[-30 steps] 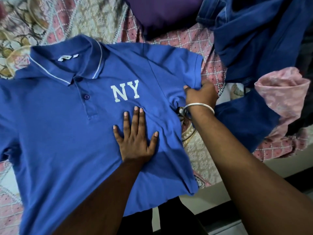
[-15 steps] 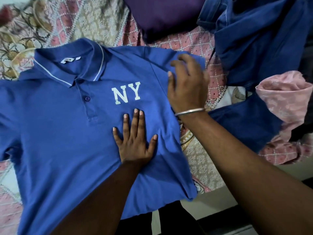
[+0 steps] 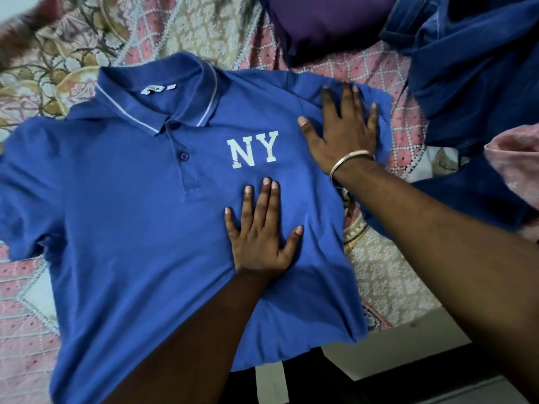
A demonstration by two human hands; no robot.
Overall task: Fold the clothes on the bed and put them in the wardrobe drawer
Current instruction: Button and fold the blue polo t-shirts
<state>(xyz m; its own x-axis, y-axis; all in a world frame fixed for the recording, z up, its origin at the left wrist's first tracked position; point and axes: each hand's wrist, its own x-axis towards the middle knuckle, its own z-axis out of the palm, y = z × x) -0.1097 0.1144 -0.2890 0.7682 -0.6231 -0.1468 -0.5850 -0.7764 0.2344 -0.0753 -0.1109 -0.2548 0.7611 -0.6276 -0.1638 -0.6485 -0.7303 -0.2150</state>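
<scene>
Polo shirt (image 3: 122, 228), blue with white "NY" lettering (image 3: 252, 150) on the chest, lies face up and spread flat on the patterned bedspread (image 3: 388, 269). The left hand (image 3: 259, 240) rests on it just below the lettering, fingers straight and slightly fanned, palm pressed down, gripping nothing. The right hand (image 3: 341, 129) lies flat on the shirt's sleeve beside the lettering, its fingers straight and spread, thumb pointing toward the collar (image 3: 151, 103); it too holds nothing and only presses the cloth. A metal bangle (image 3: 350, 161) circles the right wrist. Both forearms reach in from the lower edge of the view. The collar has a thin white stripe, and one button (image 3: 183, 155) shows on the placket. Beyond the right hand, a heap of dark blue clothes (image 3: 472, 68) sits on the bed, with a pink garment (image 3: 516, 164) at the right edge. A purple cushion (image 3: 326, 21) lies above the shirt.
</scene>
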